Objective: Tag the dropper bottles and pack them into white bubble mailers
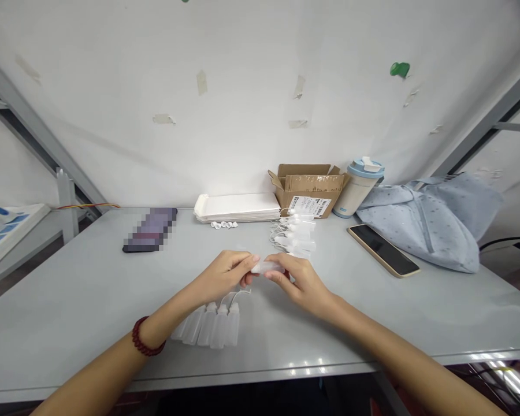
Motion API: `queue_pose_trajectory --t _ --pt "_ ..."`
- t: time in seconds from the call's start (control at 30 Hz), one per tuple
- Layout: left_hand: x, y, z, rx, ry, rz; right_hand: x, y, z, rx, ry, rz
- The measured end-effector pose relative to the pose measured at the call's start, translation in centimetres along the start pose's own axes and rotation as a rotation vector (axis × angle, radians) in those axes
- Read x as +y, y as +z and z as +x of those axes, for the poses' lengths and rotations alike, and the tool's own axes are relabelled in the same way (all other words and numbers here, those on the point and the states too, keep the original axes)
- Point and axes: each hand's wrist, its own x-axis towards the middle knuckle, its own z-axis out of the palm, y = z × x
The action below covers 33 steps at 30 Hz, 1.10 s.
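Observation:
Both hands meet over the middle of the grey table (69,300). My left hand (223,276) pinches the cap end of a small translucent plastic bottle (265,267), and my right hand (300,281) grips its body from the other side. A row of several similar small bottles (212,326) lies on the table just under my left wrist, which wears a dark red bead bracelet (144,341). Another loose cluster of small bottles (297,234) lies beyond my hands.
A stack of white flat packets (238,207) and a few small caps (224,225) sit at the back. A cardboard box (309,188), lidded cup (359,188), phone (383,249) and light blue bag (429,222) stand at the right; a dark blurred item (151,230) lies left.

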Motion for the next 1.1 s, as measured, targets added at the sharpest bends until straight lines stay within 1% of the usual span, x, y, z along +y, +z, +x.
queue_pose_trajectory --t 0.07,0.13,0.2,0.3,0.37,0.47,0.57,0.63,0.77,0.83,0.93,1.0,1.1 --pt "0.0 -0.1 0.0 -0.005 -0.019 -0.019 0.2 0.3 -0.2 0.026 -0.091 -0.072" --pt "0.0 -0.2 0.0 -0.017 -0.032 -0.032 0.5 0.5 -0.2 0.057 -0.148 -0.115" --pt "0.0 -0.2 0.0 -0.033 -0.029 -0.052 0.6 0.5 -0.2 0.081 -0.163 -0.131" --pt "0.0 0.0 -0.1 -0.054 -0.011 -0.077 0.5 0.4 -0.2 0.083 -0.132 -0.098" --pt "-0.1 0.0 -0.1 -0.05 -0.007 -0.07 0.3 0.3 -0.1 0.061 -0.077 -0.047" --pt "0.1 0.2 -0.2 -0.006 -0.006 -0.031 -0.1 0.1 0.0 0.006 0.049 0.056" --pt "0.3 0.4 -0.3 0.039 0.033 0.034 -0.3 -0.1 0.1 -0.028 0.15 0.187" --pt "0.3 0.5 -0.4 0.071 0.097 0.116 -0.3 -0.2 0.2 -0.061 0.228 0.336" --pt "-0.2 0.9 -0.4 0.123 0.253 0.297 0.4 -0.3 0.6 -0.18 0.381 0.725" --pt "-0.5 1.0 -0.3 0.13 0.319 0.361 0.6 -0.4 0.8 -0.234 0.441 0.848" --pt "-0.9 1.1 -0.2 0.127 0.389 0.412 0.8 -0.6 0.8 -0.291 0.548 0.924" --pt "-1.0 0.9 -0.1 0.132 0.407 0.421 0.8 -0.6 0.8 -0.315 0.595 0.922" --pt "-1.4 0.0 0.2 0.141 0.349 0.394 0.7 -0.7 0.8 -0.305 0.603 0.869"
